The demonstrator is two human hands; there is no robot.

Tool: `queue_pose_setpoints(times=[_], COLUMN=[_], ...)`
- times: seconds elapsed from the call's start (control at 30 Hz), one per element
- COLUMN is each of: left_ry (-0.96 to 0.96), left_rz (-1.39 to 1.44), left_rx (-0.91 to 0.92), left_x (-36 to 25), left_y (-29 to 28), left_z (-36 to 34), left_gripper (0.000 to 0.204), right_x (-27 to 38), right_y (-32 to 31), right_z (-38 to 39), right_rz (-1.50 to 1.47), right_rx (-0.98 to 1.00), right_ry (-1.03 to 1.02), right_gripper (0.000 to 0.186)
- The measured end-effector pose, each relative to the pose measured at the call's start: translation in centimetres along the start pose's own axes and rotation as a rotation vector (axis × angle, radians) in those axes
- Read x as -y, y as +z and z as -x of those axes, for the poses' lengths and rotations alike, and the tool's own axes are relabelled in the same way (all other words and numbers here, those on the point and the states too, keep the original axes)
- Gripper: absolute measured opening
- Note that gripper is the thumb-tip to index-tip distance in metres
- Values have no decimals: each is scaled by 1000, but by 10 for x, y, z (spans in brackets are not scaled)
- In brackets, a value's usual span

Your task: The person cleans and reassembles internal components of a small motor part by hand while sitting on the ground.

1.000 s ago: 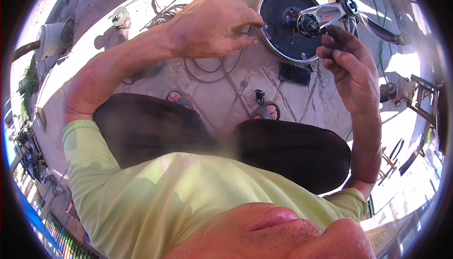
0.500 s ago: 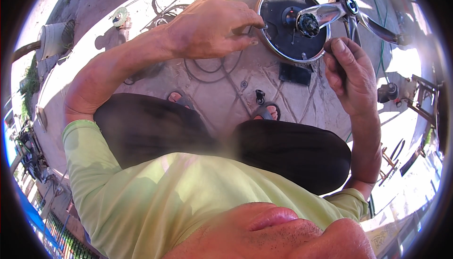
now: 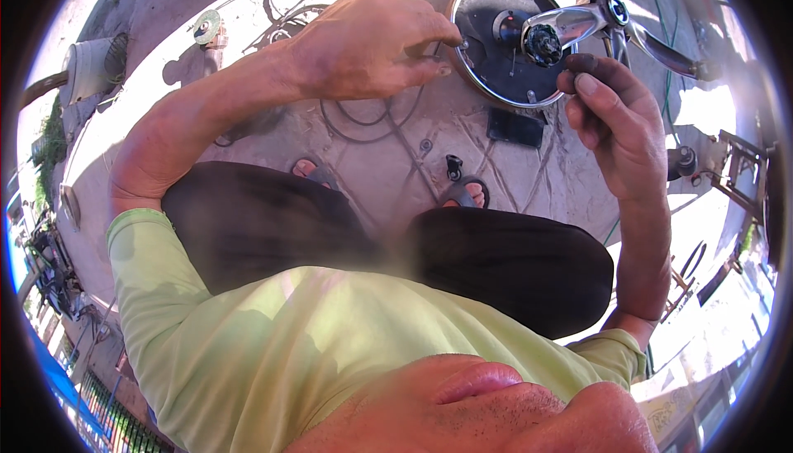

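1. Pinching with its fingertips, the left hand (image 3: 363,44) stayed clamped on the near-left rim of the round dark disc (image 3: 504,40).
2. The right hand (image 3: 615,114) had shifted, fingers curled loosely just right of the chrome hub (image 3: 545,40), apparently gripping nothing.

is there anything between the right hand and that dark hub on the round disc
Nothing visible does. The right hand is raised just beside the dark hub on the round disc, fingertips close to it with only open air between. The chrome arm runs above the hub, not across the gap. The left hand touches the disc's opposite edge.
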State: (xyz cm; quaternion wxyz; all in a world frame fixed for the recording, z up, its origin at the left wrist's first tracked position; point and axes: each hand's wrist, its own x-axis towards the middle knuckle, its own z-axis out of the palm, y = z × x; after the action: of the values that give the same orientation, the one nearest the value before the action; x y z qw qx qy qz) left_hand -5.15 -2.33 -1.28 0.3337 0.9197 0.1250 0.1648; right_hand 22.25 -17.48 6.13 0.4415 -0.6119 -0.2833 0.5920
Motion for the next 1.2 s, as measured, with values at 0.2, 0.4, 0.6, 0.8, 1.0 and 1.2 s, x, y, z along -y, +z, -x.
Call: queue_pose_setpoints(times=[0.2,0.4,0.6,0.8,1.0,1.2], left_ry=[9,7,13,20,35,47], left_rz=[-13,1,3,-6,-2,3], left_rx=[-4,2,-1,-12,-13,-5], left_x=[0,1,1,0,1,0], left_y=[-2,-1,-1,-1,0,0], left_z=[0,1,1,0,-1,-2], left_gripper=[36,36,37,36,36,36], right_x=[-4,-3,-4,-5,-10,-12], right_y=[4,6,9,10,6,6], right_z=[-4,-7,-11,-7,-3,-5], right_rz=[-5,28,106,124,154,154], right_rx=[-77,-94,-74,-101,-102,-23], right_ry=[-64,-55,-109,-134,-164,-213], right_gripper=[25,25,28,29,27,26])
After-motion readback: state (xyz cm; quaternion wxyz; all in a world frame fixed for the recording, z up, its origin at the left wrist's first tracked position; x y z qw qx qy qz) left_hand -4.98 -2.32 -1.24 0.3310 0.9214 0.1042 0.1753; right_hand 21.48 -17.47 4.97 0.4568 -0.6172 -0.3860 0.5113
